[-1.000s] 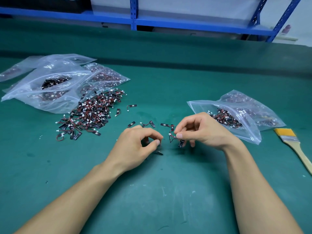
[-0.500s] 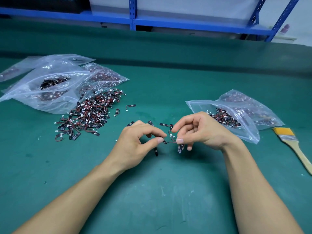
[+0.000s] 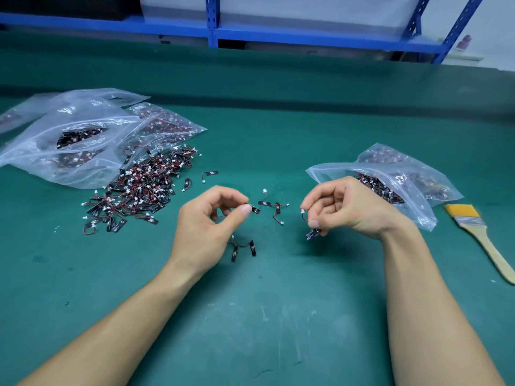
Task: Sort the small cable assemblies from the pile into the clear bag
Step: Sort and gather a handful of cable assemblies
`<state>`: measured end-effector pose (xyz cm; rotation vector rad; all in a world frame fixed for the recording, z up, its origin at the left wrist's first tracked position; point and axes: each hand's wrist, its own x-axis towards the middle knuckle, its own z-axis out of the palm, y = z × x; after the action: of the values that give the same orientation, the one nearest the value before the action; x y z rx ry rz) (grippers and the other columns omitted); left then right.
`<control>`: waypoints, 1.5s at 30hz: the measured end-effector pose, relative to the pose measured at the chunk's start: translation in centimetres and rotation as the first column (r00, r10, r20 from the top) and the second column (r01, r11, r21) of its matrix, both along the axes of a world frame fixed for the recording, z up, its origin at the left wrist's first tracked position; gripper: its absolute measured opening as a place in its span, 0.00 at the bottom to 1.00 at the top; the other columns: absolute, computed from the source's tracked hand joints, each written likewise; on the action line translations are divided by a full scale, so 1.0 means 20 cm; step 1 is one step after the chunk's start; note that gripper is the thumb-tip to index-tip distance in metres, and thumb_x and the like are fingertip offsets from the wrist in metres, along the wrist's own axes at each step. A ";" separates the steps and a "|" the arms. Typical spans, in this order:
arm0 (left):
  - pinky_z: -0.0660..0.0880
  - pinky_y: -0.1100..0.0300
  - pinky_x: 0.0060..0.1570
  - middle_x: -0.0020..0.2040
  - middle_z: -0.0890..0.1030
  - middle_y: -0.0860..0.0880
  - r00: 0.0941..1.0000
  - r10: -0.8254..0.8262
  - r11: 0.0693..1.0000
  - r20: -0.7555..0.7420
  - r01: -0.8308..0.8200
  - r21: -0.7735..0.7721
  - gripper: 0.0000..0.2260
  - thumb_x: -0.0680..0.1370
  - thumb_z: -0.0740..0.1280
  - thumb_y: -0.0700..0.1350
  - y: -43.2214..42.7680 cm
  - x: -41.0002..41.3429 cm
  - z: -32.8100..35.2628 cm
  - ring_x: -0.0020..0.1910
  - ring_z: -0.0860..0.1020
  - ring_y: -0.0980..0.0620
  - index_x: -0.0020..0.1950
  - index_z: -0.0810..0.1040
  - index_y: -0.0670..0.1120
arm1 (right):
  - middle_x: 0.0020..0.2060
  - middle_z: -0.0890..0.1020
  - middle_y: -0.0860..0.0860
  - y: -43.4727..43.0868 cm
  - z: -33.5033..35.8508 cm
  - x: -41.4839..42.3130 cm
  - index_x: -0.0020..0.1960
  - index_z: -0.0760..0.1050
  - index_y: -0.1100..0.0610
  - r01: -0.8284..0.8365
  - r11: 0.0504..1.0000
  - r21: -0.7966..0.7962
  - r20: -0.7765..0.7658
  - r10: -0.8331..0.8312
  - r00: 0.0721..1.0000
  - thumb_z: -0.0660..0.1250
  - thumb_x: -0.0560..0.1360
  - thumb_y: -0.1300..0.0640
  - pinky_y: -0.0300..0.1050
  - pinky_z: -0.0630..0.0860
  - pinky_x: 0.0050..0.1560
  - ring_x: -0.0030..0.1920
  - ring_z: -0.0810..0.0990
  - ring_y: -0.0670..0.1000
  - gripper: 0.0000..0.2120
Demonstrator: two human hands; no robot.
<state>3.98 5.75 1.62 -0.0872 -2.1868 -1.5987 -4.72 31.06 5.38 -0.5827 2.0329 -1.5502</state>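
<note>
Presently: right hand [image 3: 348, 207] — fingers curled, pinching one cable assembly [image 3: 312, 234], long axis hanging downward; clear bag [image 3: 328, 172] mouth just beyond its knuckles, nearer this hand; left hand [image 3: 206, 221] — pinching a second assembly [image 3: 255, 209]; pile [image 3: 139, 188] well left

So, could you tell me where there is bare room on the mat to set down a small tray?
Bare mat lies near you, between the two forearms, and in the far middle between the left bags and the right bag. It is crowded around the pile, among the loose pieces in the centre, and by the brush.
</note>
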 end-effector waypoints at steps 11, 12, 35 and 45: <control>0.68 0.54 0.53 0.38 0.78 0.61 0.953 -0.299 0.798 0.052 0.280 -0.533 0.05 0.74 0.74 0.50 0.04 0.01 -0.07 0.45 0.74 0.60 0.48 0.84 0.58 | 0.37 0.86 0.57 -0.03 -0.05 -0.02 0.45 0.83 0.55 0.011 0.968 0.250 -0.043 0.000 0.999 0.78 0.68 0.65 0.39 0.75 0.32 0.32 0.79 0.52 0.10; 0.68 0.53 0.52 0.37 0.77 0.62 0.950 -0.311 0.765 0.041 0.275 -0.583 0.05 0.74 0.74 0.50 0.04 0.00 -0.07 0.44 0.73 0.59 0.49 0.84 0.57 | 0.37 0.86 0.57 -0.03 -0.06 -0.02 0.46 0.83 0.56 0.009 0.969 0.247 -0.037 0.000 0.999 0.78 0.68 0.66 0.39 0.75 0.31 0.33 0.79 0.53 0.10; 0.63 0.62 0.46 0.44 0.81 0.57 0.967 0.221 0.791 -0.124 -0.252 -0.557 0.05 0.76 0.72 0.43 -0.37 -0.15 -0.04 0.46 0.70 0.52 0.51 0.85 0.50 | 0.41 0.76 0.44 -0.29 -0.22 -0.03 0.43 0.83 0.45 0.491 0.764 0.418 -0.684 -0.091 0.724 0.72 0.74 0.50 0.51 0.77 0.47 0.45 0.77 0.48 0.02; 0.71 0.56 0.64 0.60 0.80 0.59 0.994 0.011 0.916 0.112 0.035 -0.400 0.16 0.80 0.59 0.48 -0.36 -0.17 -0.05 0.61 0.76 0.59 0.66 0.78 0.51 | 0.36 0.80 0.42 -0.38 -0.23 0.01 0.36 0.82 0.45 0.497 0.816 0.296 -0.624 -0.229 0.747 0.75 0.71 0.45 0.47 0.77 0.43 0.39 0.77 0.44 0.07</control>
<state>0.55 -1.41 0.67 -0.1350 -2.5788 -1.1589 -4.49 23.47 0.84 -0.5002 3.0173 -1.0906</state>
